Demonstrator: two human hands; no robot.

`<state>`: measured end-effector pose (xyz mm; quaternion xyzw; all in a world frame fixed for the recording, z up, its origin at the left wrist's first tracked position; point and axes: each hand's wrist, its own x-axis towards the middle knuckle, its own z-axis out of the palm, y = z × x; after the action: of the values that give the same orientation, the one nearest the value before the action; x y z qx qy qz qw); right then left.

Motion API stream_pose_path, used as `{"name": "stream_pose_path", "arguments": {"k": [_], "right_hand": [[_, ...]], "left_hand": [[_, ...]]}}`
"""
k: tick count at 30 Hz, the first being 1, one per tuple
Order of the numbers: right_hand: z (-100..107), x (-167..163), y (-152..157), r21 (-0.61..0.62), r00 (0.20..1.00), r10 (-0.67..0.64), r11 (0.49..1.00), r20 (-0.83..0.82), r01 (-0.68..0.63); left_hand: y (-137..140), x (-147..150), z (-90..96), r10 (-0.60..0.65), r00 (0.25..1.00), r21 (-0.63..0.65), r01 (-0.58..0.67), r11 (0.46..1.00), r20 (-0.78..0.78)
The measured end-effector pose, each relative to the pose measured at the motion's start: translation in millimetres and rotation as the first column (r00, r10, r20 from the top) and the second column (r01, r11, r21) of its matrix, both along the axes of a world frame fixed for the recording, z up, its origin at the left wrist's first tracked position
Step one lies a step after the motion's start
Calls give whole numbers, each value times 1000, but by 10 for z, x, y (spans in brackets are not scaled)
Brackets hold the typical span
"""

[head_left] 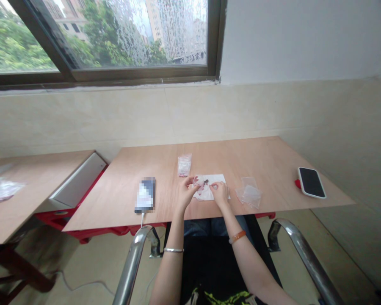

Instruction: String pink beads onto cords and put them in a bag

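At the near edge of the wooden table (165, 169), a white sheet (218, 178) is laid flat between the forearms. Both hands are positioned over it; the pale surface is presumably used so that small pieces are easily seen and caught.

A small clear item with pink marks (198, 181) is located above the left part of the sheet, beside a small dark piece (206, 182). By the left hand (187, 190), the clear item appears to be held at its side, with thumb and forefinger separated by a narrow gap; the firmness of the grip cannot be determined. By the right hand (220, 192), a close pinch is formed near the dark piece; whether anything is held in it cannot be told. The fingertips are brought in from opposite sides, probably so that the small pieces are left in view.

Flat clear bags (250, 194) are laid just beside the right hand, where they can be reached without stretching. A filled bag (184, 164) is set beyond the left hand, apparently to leave the sheet unobstructed. A phone (145, 195) and a white-rimmed device (312, 182) are placed to either side, well apart from the fingers.
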<state>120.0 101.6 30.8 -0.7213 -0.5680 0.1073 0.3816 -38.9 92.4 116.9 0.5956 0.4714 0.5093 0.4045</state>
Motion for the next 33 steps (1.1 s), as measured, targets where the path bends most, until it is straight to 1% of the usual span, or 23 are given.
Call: {"name": "stream_pose_path", "arguments": {"k": [2, 4, 6, 8, 10, 12, 15, 19, 27, 30, 33], "right_hand": [[41, 36, -17, 35, 997, 6, 999, -75, -4], [140, 69, -26, 81, 986, -3, 997, -166, 17], [307, 95, -33, 142, 966, -10, 989, -258, 49], [523, 108, -48, 222, 947, 6, 973, -321, 69], [746, 99, -83, 304, 944, 48, 951, -326, 56], [930, 64, -134, 352, 948, 110, 936, -299, 3], [1075, -16, -212, 365, 942, 198, 927, -271, -90], [1086, -68, -263, 335, 908, 299, 922, -292, -196], [1088, 51, -271, 288, 853, 420, 897, -310, -336], [1016, 56, -232, 287, 858, 402, 904, -319, -317], [851, 35, -164, 249, 881, 326, 936, -343, -250]], "left_hand": [[2, 6, -12, -9, 1000, 10, 9, 1000, 8], [4, 11, -30, -17, 1000, 9, 17, 1000, 15], [5, 16, -51, -22, 999, -8, 22, 1000, 23], [4, 28, -64, -34, 999, -28, 35, 999, 35], [-2, 49, -61, -48, 998, -39, 49, 998, 46], [-13, 74, -39, -57, 997, -33, 59, 998, 45], [-32, 103, 4, -66, 998, -6, 66, 998, 25], [-36, 96, 18, -82, 996, 12, 82, 997, 22], [-7, 71, -1, -62, 997, -11, 63, 998, 45], [-2, 75, -6, -62, 996, -20, 63, 998, 58], [8, 62, -11, -55, 996, -20, 57, 998, 71]]}}
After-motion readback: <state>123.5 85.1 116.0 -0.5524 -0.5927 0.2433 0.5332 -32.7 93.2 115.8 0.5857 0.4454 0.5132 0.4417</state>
